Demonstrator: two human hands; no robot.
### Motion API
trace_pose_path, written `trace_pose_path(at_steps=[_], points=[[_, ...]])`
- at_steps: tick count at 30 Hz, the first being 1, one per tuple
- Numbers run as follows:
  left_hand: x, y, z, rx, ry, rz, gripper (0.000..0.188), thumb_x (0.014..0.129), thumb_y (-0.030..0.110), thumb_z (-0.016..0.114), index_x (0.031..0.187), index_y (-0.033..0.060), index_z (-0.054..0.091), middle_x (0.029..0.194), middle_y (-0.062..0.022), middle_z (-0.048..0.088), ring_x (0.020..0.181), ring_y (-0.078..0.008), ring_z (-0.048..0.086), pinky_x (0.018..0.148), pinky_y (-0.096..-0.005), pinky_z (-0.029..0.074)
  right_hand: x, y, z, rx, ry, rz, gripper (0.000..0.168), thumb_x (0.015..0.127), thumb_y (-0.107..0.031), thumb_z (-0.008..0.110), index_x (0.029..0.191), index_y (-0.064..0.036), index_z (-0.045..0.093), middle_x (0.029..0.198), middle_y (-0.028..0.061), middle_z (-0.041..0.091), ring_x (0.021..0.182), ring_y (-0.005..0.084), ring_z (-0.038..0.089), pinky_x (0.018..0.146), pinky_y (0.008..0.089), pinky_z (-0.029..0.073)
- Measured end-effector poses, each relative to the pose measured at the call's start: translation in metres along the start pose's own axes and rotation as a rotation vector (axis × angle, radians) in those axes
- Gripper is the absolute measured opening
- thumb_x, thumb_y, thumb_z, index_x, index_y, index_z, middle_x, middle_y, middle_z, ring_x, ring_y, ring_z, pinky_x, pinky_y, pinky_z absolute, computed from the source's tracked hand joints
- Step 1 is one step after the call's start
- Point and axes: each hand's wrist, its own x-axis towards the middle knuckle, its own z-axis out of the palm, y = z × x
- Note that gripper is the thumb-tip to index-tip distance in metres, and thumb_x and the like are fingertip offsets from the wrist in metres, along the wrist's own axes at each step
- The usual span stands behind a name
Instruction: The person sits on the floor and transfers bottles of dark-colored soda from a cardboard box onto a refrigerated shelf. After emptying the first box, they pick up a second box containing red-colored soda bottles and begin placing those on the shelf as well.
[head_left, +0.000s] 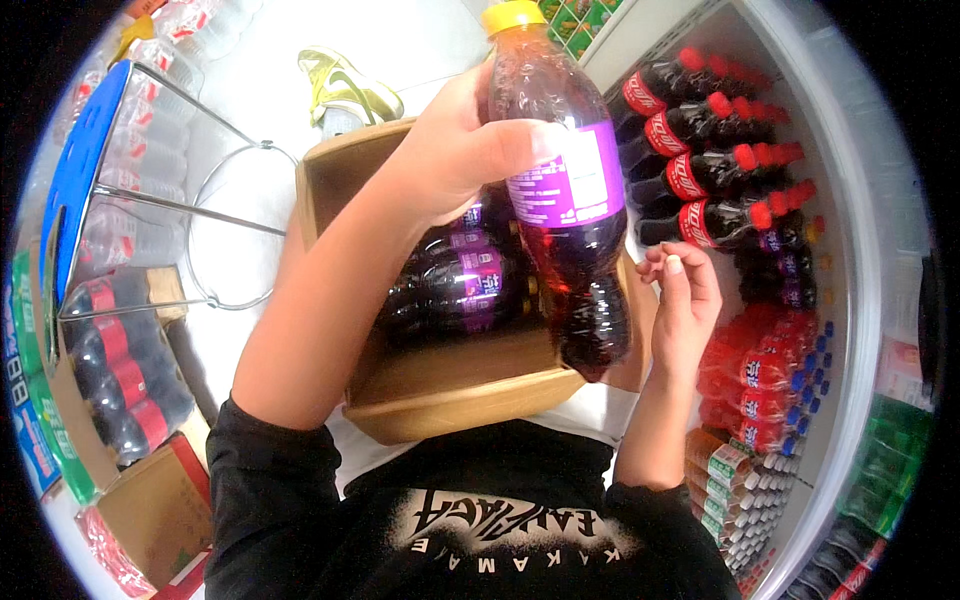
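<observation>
My left hand (480, 150) is wrapped around the upper part of a plastic bottle of dark drink (592, 270) with a yellow cap and a purple label, tilted and held above an open cardboard box (465, 401). Inside that box lie several bottles with purple labels (480, 281). To the right of the bottle is my right hand (679, 292), its fingers curled with thumb and fingertips close together; whether anything small is between them cannot be told. It is beside the rows of cola bottles (694, 217).
A cooler with a pale rim (862, 300) curves along the right, holding red-drink bottles (761, 375) and white-capped bottles (727, 480). On the left stand a metal-legged stool with a blue seat (79, 180), packed dark bottles (127, 367) and a carton (157, 510). A yellow-green shoe (349, 86) is beyond the box.
</observation>
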Motion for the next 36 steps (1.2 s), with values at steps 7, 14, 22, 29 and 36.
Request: trace_pose_path(at_steps=[7, 14, 22, 29, 36], points=[[-0.009, 0.007, 0.027, 0.114, 0.037, -0.140, 0.072, 0.077, 0.034, 0.085, 0.131, -0.0006, 0.052, 0.117, -0.0098, 0.066, 0.108, -0.0194, 0.065, 0.099, -0.0369, 0.052, 0.015, -0.086, 0.059, 0.120, -0.563, 0.173, 0.078, 0.082, -0.017, 0.082, 0.144, 0.007, 0.041, 0.130, 0.0150, 0.060, 0.121, 0.0219, 0.057, 0.106, 0.0383, 0.045], [-0.009, -0.005, 0.038, 0.029, -0.147, -0.173, 0.077, 0.084, 0.031, 0.084, 0.141, -0.0023, 0.044, 0.124, -0.0132, 0.061, 0.109, -0.0189, 0.063, 0.095, -0.0339, 0.052, 0.009, -0.076, 0.032, 0.160, -0.417, 0.183, 0.094, 0.073, -0.011, 0.086, 0.149, 0.002, 0.032, 0.131, 0.0172, 0.057, 0.116, 0.0231, 0.059, 0.103, 0.0383, 0.048], [-0.010, 0.011, 0.043, 0.370, -0.266, -0.343, 0.054, 0.088, 0.016, 0.067, 0.137, -0.0006, 0.051, 0.111, -0.0114, 0.066, 0.087, -0.0124, 0.063, 0.080, -0.0267, 0.050, -0.038, -0.007, -0.088, 0.687, -0.262, 0.199, 0.103, 0.067, -0.058, 0.087, 0.135, 0.006, 0.046, 0.118, 0.0263, 0.064, 0.090, 0.0349, 0.072, 0.072, 0.0414, 0.062], [-0.012, 0.006, 0.044, 0.433, -0.211, -0.295, 0.048, 0.090, 0.020, 0.067, 0.130, -0.0024, 0.054, 0.102, -0.0090, 0.065, 0.082, -0.0111, 0.059, 0.075, -0.0248, 0.048, -0.036, 0.025, -0.152, 0.300, 0.293, 0.086, 0.080, 0.078, -0.047, 0.081, 0.132, 0.002, 0.051, 0.110, 0.0193, 0.068, 0.095, 0.0319, 0.071, 0.082, 0.0440, 0.060], [-0.010, 0.006, 0.036, 0.439, -0.136, -0.415, 0.043, 0.090, 0.010, 0.066, 0.130, -0.0018, 0.055, 0.104, -0.0086, 0.065, 0.095, -0.0129, 0.060, 0.083, -0.0261, 0.048, 0.011, 0.062, -0.178, 0.259, 0.482, -0.094, 0.051, 0.087, -0.003, 0.073, 0.132, -0.005, 0.050, 0.116, 0.0105, 0.063, 0.103, 0.0250, 0.066, 0.091, 0.0395, 0.055]])
